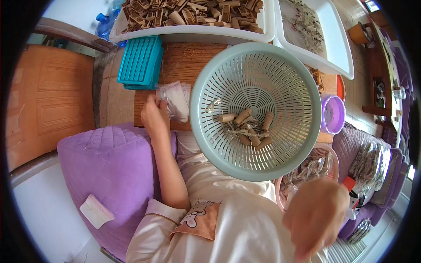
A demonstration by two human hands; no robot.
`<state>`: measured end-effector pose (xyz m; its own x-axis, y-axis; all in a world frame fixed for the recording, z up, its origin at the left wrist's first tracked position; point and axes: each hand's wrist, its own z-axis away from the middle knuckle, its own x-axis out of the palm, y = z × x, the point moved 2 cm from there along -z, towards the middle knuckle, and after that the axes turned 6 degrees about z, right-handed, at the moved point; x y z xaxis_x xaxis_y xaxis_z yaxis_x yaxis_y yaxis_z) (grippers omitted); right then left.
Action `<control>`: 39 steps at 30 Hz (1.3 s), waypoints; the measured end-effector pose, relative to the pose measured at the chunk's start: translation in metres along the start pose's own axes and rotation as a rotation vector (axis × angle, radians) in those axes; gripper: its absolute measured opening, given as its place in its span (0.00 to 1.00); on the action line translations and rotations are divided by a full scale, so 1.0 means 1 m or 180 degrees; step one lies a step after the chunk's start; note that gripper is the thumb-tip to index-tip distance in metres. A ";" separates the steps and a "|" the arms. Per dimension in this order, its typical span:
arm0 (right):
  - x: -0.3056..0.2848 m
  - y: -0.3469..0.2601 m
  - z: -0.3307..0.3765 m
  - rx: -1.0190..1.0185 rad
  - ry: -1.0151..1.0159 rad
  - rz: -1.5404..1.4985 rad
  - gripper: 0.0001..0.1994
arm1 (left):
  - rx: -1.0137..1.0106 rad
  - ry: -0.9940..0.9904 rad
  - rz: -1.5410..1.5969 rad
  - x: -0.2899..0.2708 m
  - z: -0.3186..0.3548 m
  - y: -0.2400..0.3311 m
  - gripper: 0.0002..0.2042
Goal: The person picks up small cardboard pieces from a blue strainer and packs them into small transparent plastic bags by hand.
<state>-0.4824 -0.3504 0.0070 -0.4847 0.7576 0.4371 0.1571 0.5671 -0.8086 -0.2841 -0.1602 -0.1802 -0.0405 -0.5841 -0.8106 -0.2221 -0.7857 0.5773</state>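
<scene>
Shows grey-green on the basket (pixel 256 174), whitish on packets (pixel 178 103), teal on trays (pixel 138 60), quilted purple on the armrest (pixel 109 168).

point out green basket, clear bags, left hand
green basket (pixel 287 94), head view: bare right inner wall
clear bags (pixel 177 103), head view: middle of the pile
left hand (pixel 154 117), head view: back of the hand

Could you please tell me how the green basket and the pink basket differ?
The green basket looks larger in this view than the pink basket. The green basket shows its whole rim, while the pink basket is partly hidden behind it. Several brown cylinders lie in the green basket; shiny packets crowd the pink basket. Both are round.
</scene>
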 end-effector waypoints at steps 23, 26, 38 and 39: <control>0.030 -0.002 0.000 -0.0943 -0.0692 -0.0924 0.07 | -0.0186 -0.0460 0.2249 -0.053 0.028 0.064 0.12; 0.034 -0.008 -0.001 -0.0945 -0.0708 -0.0959 0.07 | -0.0109 -0.0736 0.2163 -0.057 0.038 0.079 0.12; 0.008 -0.002 0.022 -0.1289 -0.0171 0.0509 0.09 | 0.0242 -0.1650 0.2916 -0.050 0.065 0.110 0.12; -0.004 0.003 0.025 -0.1386 0.0533 0.1285 0.08 | 0.0242 -0.1650 0.2916 -0.050 0.067 0.111 0.12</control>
<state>-0.5017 -0.3595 -0.0072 -0.1775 0.9604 0.2145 0.6539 0.2780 -0.7036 -0.3718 -0.2045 -0.0819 -0.6311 -0.7754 -0.0210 0.0443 -0.0631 0.9970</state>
